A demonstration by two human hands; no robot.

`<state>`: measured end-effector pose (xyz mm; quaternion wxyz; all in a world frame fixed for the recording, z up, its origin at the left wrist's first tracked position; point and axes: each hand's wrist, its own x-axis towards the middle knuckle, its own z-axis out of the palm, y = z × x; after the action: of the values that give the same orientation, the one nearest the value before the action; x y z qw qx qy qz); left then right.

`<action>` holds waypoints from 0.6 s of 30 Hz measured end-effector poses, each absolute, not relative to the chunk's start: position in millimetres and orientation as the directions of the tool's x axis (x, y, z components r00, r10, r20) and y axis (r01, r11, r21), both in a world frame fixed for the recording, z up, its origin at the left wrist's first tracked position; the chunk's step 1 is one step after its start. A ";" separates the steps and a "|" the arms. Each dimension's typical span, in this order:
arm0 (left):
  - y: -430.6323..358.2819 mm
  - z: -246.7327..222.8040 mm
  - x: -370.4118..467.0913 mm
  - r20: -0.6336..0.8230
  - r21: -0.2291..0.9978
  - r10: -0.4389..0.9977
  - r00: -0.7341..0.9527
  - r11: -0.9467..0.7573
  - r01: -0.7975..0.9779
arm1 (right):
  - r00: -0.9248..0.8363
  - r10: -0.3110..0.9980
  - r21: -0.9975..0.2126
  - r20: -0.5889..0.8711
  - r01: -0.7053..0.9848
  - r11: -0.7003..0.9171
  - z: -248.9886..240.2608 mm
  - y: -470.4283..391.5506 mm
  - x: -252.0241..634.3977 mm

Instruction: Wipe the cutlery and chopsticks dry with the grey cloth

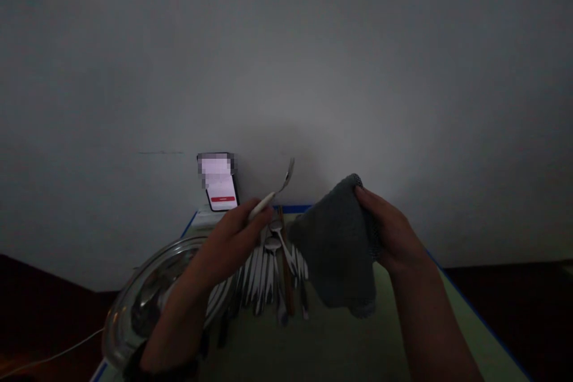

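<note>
My left hand [237, 239] is closed round the pale handle of a fork [263, 205], whose metal tines point up and to the right. My right hand [391, 230] grips the upper right corner of a grey cloth [342, 250], and the rest of it hangs down over the table. Fork and cloth are apart. Below my left hand and partly behind the cloth lies a row of cutlery [257, 277], with several metal handles side by side. Two spoons [274, 243] lie among them, along with brown chopsticks [287, 286].
A large metal bowl [117, 304] stands at the left, partly covered by my left forearm. Behind it a lit phone [219, 185] leans against the grey wall [340, 71]. Blue tape edges the light green table [358, 343]. A white cable [67, 347] runs off at the left.
</note>
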<state>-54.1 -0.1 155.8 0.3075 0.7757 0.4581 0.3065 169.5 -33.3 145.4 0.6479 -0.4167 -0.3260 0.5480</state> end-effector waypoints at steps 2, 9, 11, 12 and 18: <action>0.0 153.9 -49.8 0.189 0.768 0.907 0.375 -0.375 0.519 | 0.154 0.987 -0.894 -0.041 -0.447 0.033 145.2 -33.8 167.3; -6.2 157.8 -52.1 0.079 0.800 0.762 0.642 -0.433 0.416 | 0.139 0.989 -0.920 -0.039 -0.393 0.019 145.2 -34.9 165.8; -6.9 157.7 -55.2 0.057 0.810 0.735 0.676 -0.430 0.399 | 0.152 0.988 -0.935 -0.012 -0.353 0.043 145.0 -34.8 166.2; -6.8 157.3 -56.3 0.041 0.815 0.729 0.683 -0.419 0.399 | 0.154 0.988 -0.940 0.004 -0.336 0.056 145.0 -34.7 166.3; -1.0 151.6 -52.2 0.030 0.714 0.803 0.595 -0.434 0.550 | 0.152 0.971 -0.965 0.184 -0.158 0.208 149.3 -42.1 170.5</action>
<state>-52.2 -1.0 151.6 0.3397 0.8260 0.4093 0.1865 170.5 -42.1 149.3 0.6213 -0.4357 -0.4667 0.4542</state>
